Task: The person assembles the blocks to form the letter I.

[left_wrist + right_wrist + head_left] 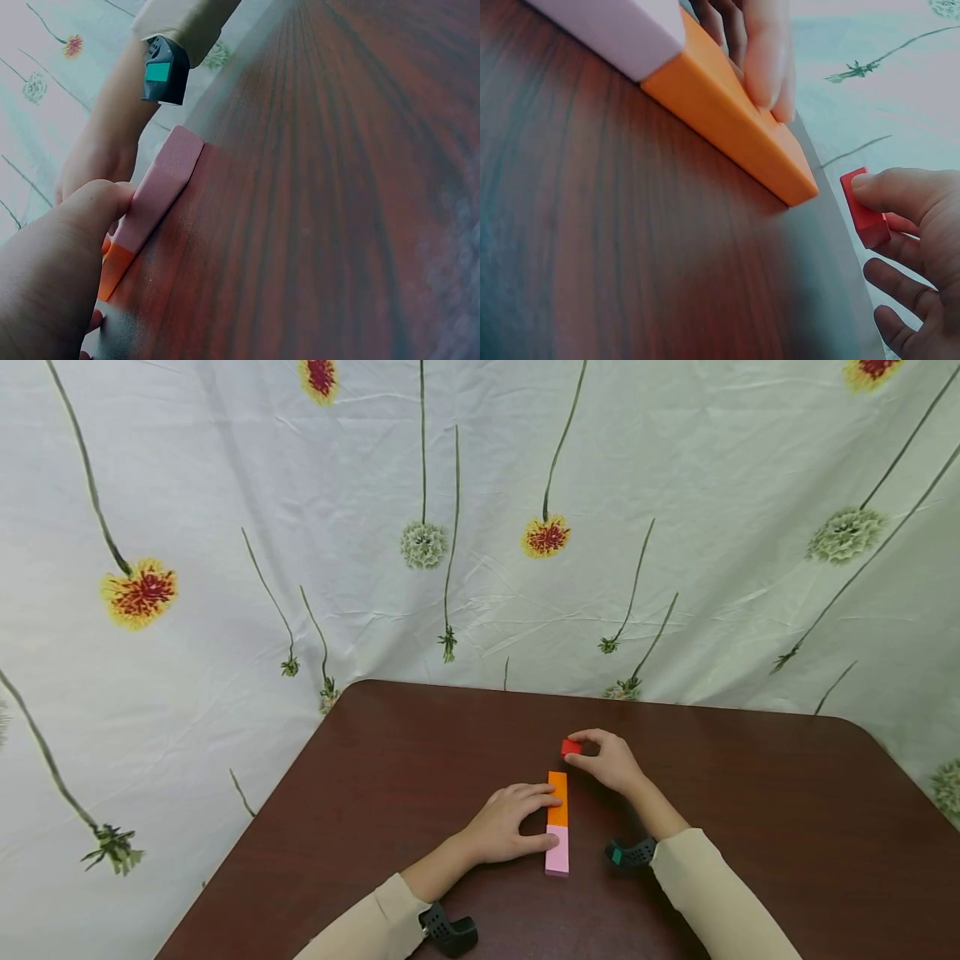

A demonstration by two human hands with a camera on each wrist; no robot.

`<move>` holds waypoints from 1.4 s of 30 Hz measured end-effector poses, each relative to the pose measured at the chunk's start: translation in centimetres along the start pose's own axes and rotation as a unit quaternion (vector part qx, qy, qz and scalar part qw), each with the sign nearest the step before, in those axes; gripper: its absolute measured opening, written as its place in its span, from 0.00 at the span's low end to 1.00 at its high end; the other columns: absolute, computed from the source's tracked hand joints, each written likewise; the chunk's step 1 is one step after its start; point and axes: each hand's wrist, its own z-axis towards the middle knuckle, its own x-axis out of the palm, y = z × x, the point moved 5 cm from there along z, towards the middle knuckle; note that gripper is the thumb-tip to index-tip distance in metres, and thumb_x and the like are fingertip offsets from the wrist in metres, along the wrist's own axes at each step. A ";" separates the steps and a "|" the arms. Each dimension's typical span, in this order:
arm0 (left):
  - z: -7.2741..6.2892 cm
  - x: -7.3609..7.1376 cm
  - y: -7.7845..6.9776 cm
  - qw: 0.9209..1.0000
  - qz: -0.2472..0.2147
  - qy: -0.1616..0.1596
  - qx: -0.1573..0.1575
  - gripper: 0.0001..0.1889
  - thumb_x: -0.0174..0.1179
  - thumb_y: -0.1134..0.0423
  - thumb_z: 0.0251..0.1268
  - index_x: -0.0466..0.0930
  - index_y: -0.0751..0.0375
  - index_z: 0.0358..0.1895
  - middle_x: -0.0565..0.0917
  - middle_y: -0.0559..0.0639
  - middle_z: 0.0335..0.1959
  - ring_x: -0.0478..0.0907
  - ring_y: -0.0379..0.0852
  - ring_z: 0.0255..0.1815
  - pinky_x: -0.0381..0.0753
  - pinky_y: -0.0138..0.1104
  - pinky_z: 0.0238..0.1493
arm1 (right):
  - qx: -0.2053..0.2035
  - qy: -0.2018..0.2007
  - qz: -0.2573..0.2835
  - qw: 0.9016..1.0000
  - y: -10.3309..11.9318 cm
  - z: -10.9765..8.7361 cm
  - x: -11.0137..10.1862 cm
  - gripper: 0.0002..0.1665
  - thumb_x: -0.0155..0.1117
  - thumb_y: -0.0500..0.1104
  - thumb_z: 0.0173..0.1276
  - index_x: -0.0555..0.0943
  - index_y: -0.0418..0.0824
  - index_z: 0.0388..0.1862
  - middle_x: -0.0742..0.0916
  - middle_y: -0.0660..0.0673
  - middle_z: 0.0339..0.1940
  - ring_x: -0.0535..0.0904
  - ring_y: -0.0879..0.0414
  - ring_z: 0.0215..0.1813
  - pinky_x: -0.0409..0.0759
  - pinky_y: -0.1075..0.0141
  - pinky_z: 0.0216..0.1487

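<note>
An orange block (557,799) and a pink block (557,856) lie end to end in one straight line on the table, the orange one farther from me. My left hand (504,827) reaches over from the left. Its thumb touches the pink block and its extended fingertips rest on the orange block (731,120). Beyond the orange block's far end, my right hand (609,762) pinches a small red block (865,210) between thumb and fingers. In the right wrist view, its other fingers are spread loosely below that block.
The dark brown wooden table (420,739) has rounded far corners. A pale cloth (495,593) printed with flowers hangs behind it. A black wrist strap (448,932) is on the left wrist and another strap (632,853) on the right.
</note>
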 end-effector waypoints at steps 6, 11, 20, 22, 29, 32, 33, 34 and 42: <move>0.0 0.0 0.0 1.000 -0.001 0.003 -0.002 0.29 0.54 0.40 0.67 0.72 0.47 0.68 0.67 0.44 0.71 0.61 0.49 0.71 0.57 0.54 0.68 | -0.020 0.013 -0.005 1.000 0.7 0.1 0.7 0.22 0.69 0.44 0.65 0.82 0.35 0.54 0.82 0.35 0.56 0.74 0.37 0.59 0.71 0.42 0.58; 0.1 0.0 -0.1 1.000 0.002 -0.001 0.001 0.29 0.55 0.40 0.67 0.72 0.47 0.68 0.68 0.44 0.71 0.62 0.49 0.70 0.58 0.54 0.68 | -0.015 0.019 -0.009 1.000 0.9 0.3 1.2 0.21 0.70 0.45 0.64 0.83 0.36 0.54 0.82 0.36 0.56 0.74 0.38 0.58 0.70 0.42 0.60; 0.1 0.0 -0.1 1.000 0.007 -0.002 0.004 0.29 0.56 0.41 0.66 0.73 0.47 0.68 0.68 0.44 0.71 0.62 0.48 0.71 0.58 0.54 0.68 | -0.002 0.023 -0.014 1.000 0.6 0.2 1.7 0.21 0.70 0.44 0.63 0.83 0.38 0.54 0.82 0.36 0.56 0.74 0.39 0.59 0.70 0.42 0.60; 0.1 0.0 -0.1 1.000 0.008 -0.003 0.005 0.29 0.56 0.41 0.66 0.73 0.47 0.67 0.68 0.44 0.71 0.62 0.48 0.71 0.58 0.54 0.68 | 0.000 0.025 -0.016 1.000 0.5 0.2 1.9 0.21 0.70 0.44 0.64 0.83 0.38 0.54 0.82 0.37 0.57 0.74 0.39 0.59 0.71 0.42 0.60; 0.1 0.0 -0.1 1.000 0.009 -0.004 0.006 0.29 0.55 0.41 0.66 0.73 0.47 0.68 0.68 0.44 0.71 0.62 0.48 0.71 0.59 0.54 0.67 | 0.000 0.028 -0.010 1.000 0.2 0.2 2.1 0.21 0.70 0.44 0.63 0.83 0.38 0.54 0.82 0.37 0.56 0.74 0.39 0.59 0.70 0.42 0.60; 0.1 0.0 -0.1 1.000 0.008 -0.004 0.005 0.29 0.55 0.41 0.66 0.73 0.47 0.68 0.68 0.44 0.71 0.62 0.48 0.71 0.58 0.54 0.67 | 0.000 0.029 -0.010 1.000 0.1 0.3 2.2 0.21 0.70 0.43 0.63 0.83 0.38 0.54 0.82 0.37 0.56 0.74 0.39 0.59 0.70 0.43 0.61; 0.1 0.0 0.0 1.000 0.008 -0.004 0.005 0.29 0.55 0.41 0.66 0.72 0.47 0.68 0.68 0.44 0.71 0.62 0.48 0.71 0.58 0.54 0.67 | 0.001 0.030 -0.010 0.999 0.1 0.4 2.2 0.21 0.70 0.43 0.63 0.83 0.38 0.54 0.83 0.37 0.56 0.74 0.40 0.60 0.70 0.43 0.61; 0.1 0.0 0.0 1.000 0.007 -0.003 0.005 0.29 0.55 0.41 0.67 0.72 0.47 0.68 0.68 0.44 0.71 0.62 0.48 0.71 0.58 0.54 0.67 | 0.001 0.032 -0.012 0.999 0.1 0.4 2.3 0.20 0.70 0.43 0.63 0.83 0.38 0.54 0.83 0.37 0.55 0.74 0.39 0.59 0.70 0.43 0.61; 0.1 0.1 0.0 1.000 0.008 0.000 0.002 0.29 0.54 0.40 0.67 0.72 0.46 0.68 0.68 0.44 0.71 0.62 0.48 0.71 0.58 0.54 0.67 | 0.006 0.042 -0.019 0.999 0.1 0.7 2.2 0.19 0.70 0.43 0.64 0.83 0.38 0.53 0.83 0.37 0.54 0.75 0.40 0.58 0.70 0.42 0.60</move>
